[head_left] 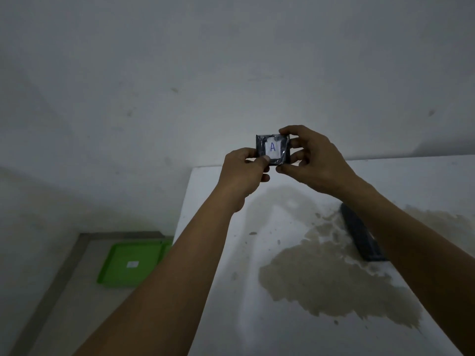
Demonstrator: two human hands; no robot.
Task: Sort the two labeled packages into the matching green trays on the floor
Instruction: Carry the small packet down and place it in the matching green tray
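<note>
A small dark package (pixel 273 149) with a white label marked "A" is held up at arm's length in front of the wall. My left hand (pixel 243 176) pinches its lower left corner, and my right hand (pixel 312 163) grips its right edge. A second dark package (pixel 361 233) lies on the white table (pixel 257 317), partly hidden behind my right forearm. On the floor at the left rests a green tray (pixel 131 263) with a small white label in its middle; the writing is too small to read. A sliver of a second green tray (pixel 167 249) shows beside it.
The table top carries a large brownish stain (pixel 321 278) in its middle and right. The table's left edge runs above the trays. A grey strip (pixel 64 273) borders the floor at the left. A plain wall fills the upper view.
</note>
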